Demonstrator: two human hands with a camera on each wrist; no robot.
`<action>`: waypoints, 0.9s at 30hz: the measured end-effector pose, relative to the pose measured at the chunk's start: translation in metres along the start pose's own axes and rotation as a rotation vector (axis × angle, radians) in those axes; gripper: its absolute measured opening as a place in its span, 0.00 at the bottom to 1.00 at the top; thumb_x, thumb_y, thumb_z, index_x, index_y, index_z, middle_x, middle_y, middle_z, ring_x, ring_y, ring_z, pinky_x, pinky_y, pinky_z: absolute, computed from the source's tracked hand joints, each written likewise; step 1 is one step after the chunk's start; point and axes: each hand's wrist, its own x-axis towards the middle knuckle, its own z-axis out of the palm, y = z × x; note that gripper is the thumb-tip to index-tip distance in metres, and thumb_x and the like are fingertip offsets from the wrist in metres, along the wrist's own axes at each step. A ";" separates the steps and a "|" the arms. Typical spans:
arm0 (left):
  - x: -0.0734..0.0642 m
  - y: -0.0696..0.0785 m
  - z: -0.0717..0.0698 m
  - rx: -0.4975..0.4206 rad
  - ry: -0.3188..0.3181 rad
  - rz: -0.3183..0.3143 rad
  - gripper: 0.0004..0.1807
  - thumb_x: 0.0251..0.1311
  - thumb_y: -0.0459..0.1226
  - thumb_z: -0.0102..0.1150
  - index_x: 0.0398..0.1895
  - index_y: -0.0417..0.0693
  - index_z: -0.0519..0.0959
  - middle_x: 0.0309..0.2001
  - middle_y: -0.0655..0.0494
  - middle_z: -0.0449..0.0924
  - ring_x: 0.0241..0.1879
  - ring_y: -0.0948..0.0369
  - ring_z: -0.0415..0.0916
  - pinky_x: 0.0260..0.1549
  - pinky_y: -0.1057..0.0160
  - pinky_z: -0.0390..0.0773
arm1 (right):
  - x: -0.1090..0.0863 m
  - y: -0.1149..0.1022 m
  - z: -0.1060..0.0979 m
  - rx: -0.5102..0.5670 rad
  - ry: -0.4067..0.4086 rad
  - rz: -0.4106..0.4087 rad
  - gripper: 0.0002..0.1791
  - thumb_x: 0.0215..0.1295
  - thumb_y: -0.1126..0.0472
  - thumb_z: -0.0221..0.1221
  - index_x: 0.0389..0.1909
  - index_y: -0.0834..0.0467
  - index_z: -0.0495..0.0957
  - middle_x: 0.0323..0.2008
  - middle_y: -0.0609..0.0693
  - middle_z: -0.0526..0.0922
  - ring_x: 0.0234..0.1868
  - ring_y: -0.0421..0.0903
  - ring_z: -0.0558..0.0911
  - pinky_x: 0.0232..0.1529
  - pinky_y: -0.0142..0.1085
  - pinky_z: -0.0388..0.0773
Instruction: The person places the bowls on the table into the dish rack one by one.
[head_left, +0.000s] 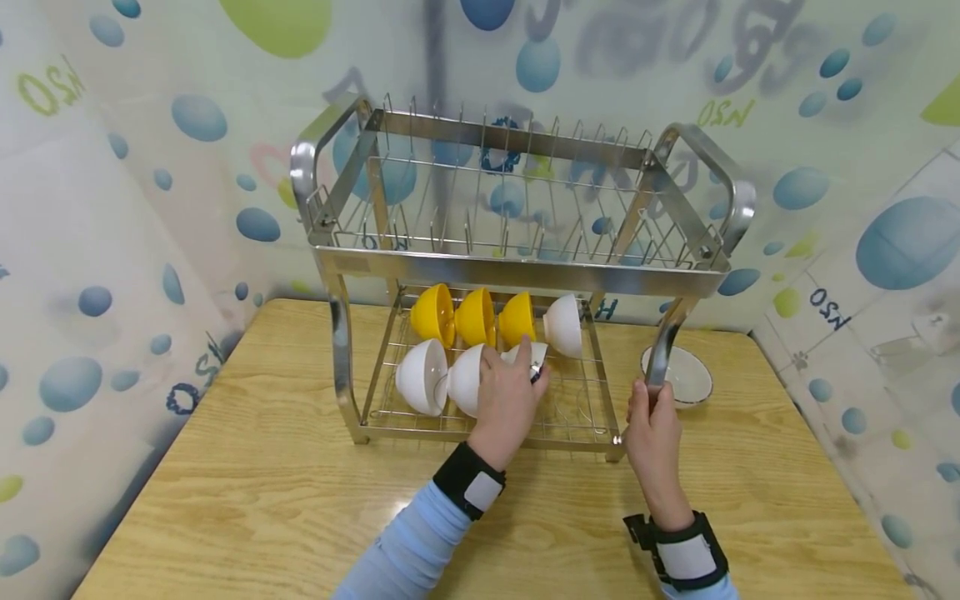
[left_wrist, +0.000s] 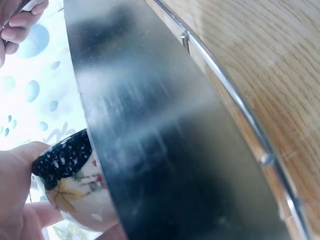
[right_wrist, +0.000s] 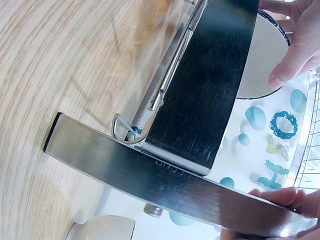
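My left hand (head_left: 510, 404) grips a patterned bowl (left_wrist: 82, 192) with a speckled black rim and floral sides, inside the lower tier of a metal dish rack (head_left: 480, 268). The bowl stands tilted on its side; its pale inside (right_wrist: 262, 60) faces the right wrist camera. My right hand (head_left: 654, 437) holds the rack's front right leg (head_left: 667, 337), fingers wrapped round it. Just left of my left hand are two white bowls, the nearer (head_left: 465, 379) partly behind it and the other (head_left: 422, 377) farther left. Behind them stand several yellow bowls (head_left: 475, 318) and a white bowl (head_left: 564, 325).
A white dish with a dark rim (head_left: 688, 379) lies on the wooden table (head_left: 247, 467), right of the rack, partly behind its leg. The upper tier's wire dividers (head_left: 525, 200) overhang the bowls. A flat metal bar (left_wrist: 150, 125) runs along the lower tier's front.
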 end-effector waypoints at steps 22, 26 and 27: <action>-0.003 0.009 0.002 0.061 -0.044 -0.025 0.31 0.58 0.54 0.59 0.62 0.49 0.72 0.46 0.25 0.71 0.35 0.42 0.78 0.21 0.57 0.82 | 0.000 0.000 0.000 -0.026 -0.037 0.023 0.18 0.75 0.49 0.40 0.40 0.61 0.65 0.26 0.54 0.71 0.23 0.40 0.68 0.22 0.32 0.65; -0.004 0.009 0.001 0.067 -0.050 -0.033 0.32 0.58 0.54 0.58 0.63 0.48 0.72 0.48 0.25 0.70 0.34 0.43 0.79 0.22 0.57 0.82 | 0.000 -0.002 -0.001 -0.023 -0.038 0.026 0.18 0.75 0.49 0.40 0.39 0.61 0.65 0.26 0.54 0.71 0.23 0.40 0.68 0.23 0.31 0.65; -0.004 0.009 0.001 0.066 -0.049 -0.033 0.32 0.58 0.54 0.58 0.63 0.48 0.72 0.48 0.25 0.70 0.34 0.43 0.80 0.22 0.57 0.82 | 0.000 -0.002 -0.001 -0.021 -0.037 0.026 0.18 0.75 0.49 0.40 0.39 0.61 0.65 0.26 0.54 0.71 0.23 0.40 0.68 0.23 0.31 0.66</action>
